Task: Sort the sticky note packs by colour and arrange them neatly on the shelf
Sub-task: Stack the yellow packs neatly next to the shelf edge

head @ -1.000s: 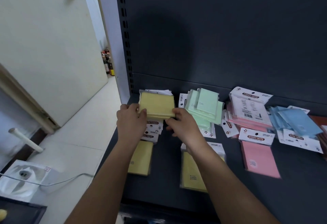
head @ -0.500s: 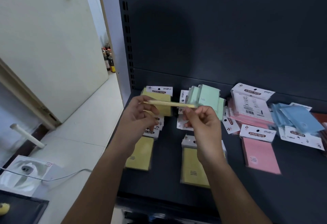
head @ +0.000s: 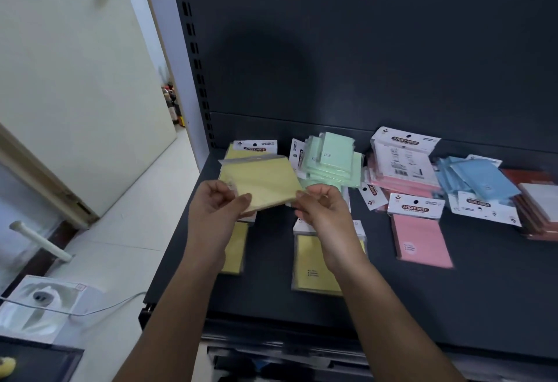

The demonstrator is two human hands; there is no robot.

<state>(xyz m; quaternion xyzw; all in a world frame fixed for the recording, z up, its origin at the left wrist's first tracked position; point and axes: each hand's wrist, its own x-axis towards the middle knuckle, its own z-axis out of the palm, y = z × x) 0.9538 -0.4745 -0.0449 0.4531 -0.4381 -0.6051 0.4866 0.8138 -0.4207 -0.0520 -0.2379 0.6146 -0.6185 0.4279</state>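
Yellow pack (head: 262,182) pinched between left hand (head: 214,203), right hand (head: 320,209); two yellow packs (head: 314,264), one pink pack (head: 419,236) nearer.

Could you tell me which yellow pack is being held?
The yellow pack pinched by the left hand and right hand; the rest lie on the shelf.

matt shelf (head: 453,306) – glossy (plastic) yellow pack (head: 259,182)
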